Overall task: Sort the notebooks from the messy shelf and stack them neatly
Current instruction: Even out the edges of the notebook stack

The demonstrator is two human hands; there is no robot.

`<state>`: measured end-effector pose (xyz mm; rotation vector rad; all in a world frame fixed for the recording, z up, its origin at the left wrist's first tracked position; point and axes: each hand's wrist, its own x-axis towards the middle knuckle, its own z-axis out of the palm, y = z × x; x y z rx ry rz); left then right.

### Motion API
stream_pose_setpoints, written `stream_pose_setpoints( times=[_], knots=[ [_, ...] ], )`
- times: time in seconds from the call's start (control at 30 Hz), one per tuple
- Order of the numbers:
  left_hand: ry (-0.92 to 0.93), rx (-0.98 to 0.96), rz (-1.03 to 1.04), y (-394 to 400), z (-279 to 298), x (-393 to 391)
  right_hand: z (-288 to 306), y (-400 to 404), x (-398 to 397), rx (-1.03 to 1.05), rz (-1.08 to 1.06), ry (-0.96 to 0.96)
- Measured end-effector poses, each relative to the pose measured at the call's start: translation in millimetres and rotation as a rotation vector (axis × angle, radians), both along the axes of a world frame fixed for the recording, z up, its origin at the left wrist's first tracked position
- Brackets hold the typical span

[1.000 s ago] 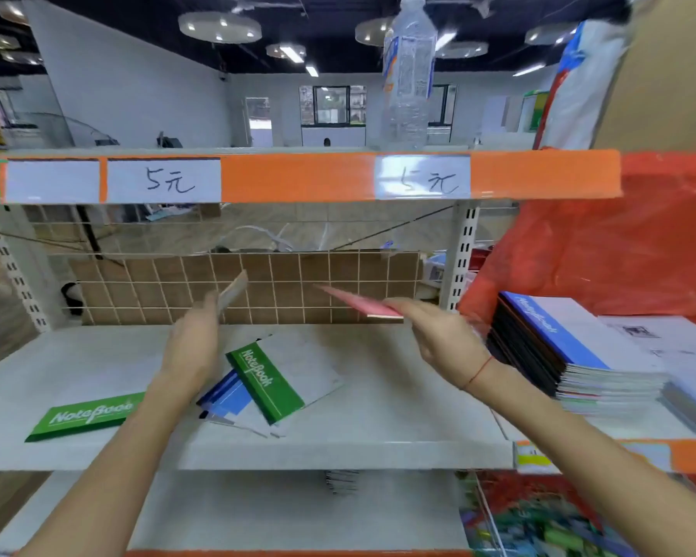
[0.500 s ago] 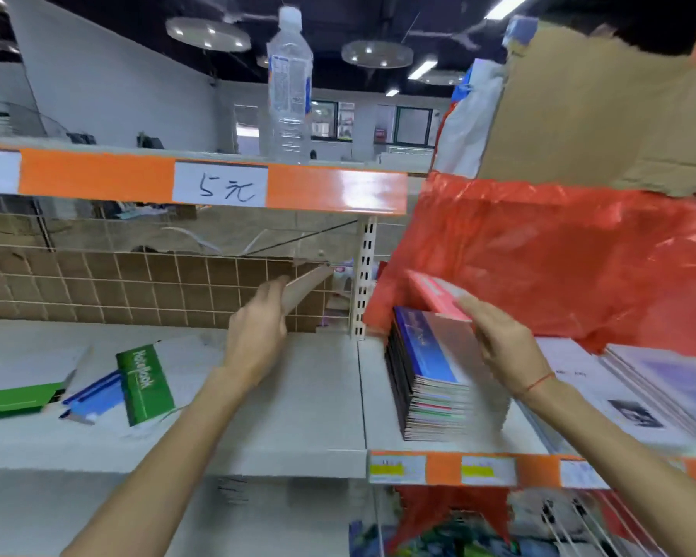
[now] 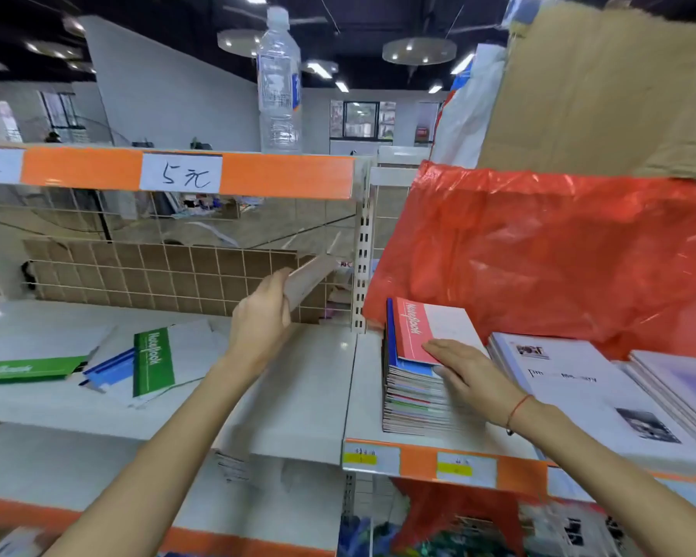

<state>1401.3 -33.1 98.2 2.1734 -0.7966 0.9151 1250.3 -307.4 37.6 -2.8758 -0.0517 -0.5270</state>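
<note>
A red notebook [image 3: 418,329] lies on top of a tall notebook stack [image 3: 412,400] on the right shelf section. My right hand [image 3: 465,369] rests flat on its near corner, fingers spread. My left hand [image 3: 260,323] is raised over the white shelf [image 3: 298,396] and grips a pale notebook [image 3: 310,275], seen mostly edge-on. On the left part of the shelf lie a green notebook [image 3: 153,361], blue notebooks [image 3: 107,369] under it, and another green notebook [image 3: 25,369] at the far left.
A red plastic bag [image 3: 559,251] hangs just behind and above the stack. White booklets [image 3: 571,389] lie to the right of it. A clear water bottle [image 3: 279,82] stands on the upper shelf [image 3: 286,175]. A perforated post [image 3: 363,251] divides the shelf sections.
My right hand carried the red notebook to the right and laid it on top of the stack. My left hand followed to the right, still gripping the pale notebook. The view swung right.
</note>
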Motion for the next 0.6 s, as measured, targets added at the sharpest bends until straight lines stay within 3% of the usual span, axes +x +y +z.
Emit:
stream_pose_setpoints(
  times=[0.6],
  knots=[
    [-0.006,0.042,-0.051,-32,-5,-16,3,23,-1,-0.111,-0.011,-0.135]
  ],
)
